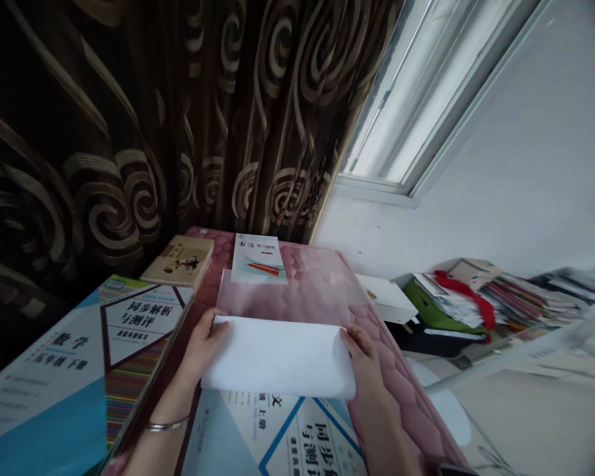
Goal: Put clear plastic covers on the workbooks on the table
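Observation:
My left hand [207,344] is closed on the left edge of a blank white sheet of paper [280,357], thumb on top. At the opposite edge, my right hand [361,357] pinches the same sheet. The paper bends downward along its near side and covers the upper part of a blue and white workbook [272,436]. Beyond the paper lies a clear plastic sheet [292,301], its near part hidden. A thin white booklet [258,259] with a red and green picture overlaps the plastic's far left corner.
A large blue and white workbook [69,383] and a tan book [181,259] are at the left of the pink quilted table cover [396,370]. Behind hangs a brown patterned curtain [218,112]. To the right, a shelf [506,363] carries papers and a green folder [434,304].

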The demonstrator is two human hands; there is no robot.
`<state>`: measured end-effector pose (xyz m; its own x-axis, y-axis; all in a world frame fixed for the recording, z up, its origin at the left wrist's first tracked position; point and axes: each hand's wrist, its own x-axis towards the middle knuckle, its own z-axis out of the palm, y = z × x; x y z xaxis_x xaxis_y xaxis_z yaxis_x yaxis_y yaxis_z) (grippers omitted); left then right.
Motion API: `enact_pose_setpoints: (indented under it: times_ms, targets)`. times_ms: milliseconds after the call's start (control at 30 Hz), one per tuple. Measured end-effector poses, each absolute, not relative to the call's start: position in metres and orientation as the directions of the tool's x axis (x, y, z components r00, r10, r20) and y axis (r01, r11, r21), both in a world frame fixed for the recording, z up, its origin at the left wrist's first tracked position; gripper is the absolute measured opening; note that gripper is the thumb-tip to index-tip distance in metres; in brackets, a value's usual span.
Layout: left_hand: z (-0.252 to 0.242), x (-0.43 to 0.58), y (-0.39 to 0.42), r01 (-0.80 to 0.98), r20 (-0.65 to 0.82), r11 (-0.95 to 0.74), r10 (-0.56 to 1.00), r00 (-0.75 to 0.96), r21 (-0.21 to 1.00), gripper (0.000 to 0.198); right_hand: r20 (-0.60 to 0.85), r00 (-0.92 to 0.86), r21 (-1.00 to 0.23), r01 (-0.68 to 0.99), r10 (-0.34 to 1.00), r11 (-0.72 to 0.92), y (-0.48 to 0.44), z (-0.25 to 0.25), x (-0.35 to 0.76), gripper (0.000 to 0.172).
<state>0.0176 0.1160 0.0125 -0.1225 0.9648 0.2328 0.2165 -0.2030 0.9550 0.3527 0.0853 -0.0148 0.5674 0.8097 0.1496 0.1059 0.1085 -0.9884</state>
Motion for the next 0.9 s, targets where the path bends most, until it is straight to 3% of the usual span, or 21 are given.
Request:
enact_pose_setpoints:
  times_ms: [133, 333, 633, 900]
  targets:
    - [0.005, 0.016, 0.119, 0.236, 0.207, -0.171, 0.969, -0.135, 0.957, 0.024, 0.093, 0.556, -0.996, 0.048, 0.826, 0.08, 0.086, -0.015, 0.352, 0.036]
    - [0.008, 0.023, 0.115, 0.275, 0.184, -0.117, 0.955, -0.233, 0.954, 0.026, 0.191, 0.561, -0.981, 0.126, 0.805, 0.145, 0.089, -0.014, 0.35, 0.035]
    - [0.009, 0.029, 0.11, 0.382, 0.251, -0.126, 0.922, -0.295, 0.915, 0.029, 0.231, 0.582, -0.967, 0.225, 0.78, 0.118, 0.085, -0.012, 0.347, 0.039]
    - [0.013, 0.03, 0.108, 0.324, 0.248, -0.151, 0.927, -0.28, 0.934, 0.032, 0.374, 0.583, -0.879, 0.47, 0.721, 0.077, 0.077, 0.007, 0.333, 0.047]
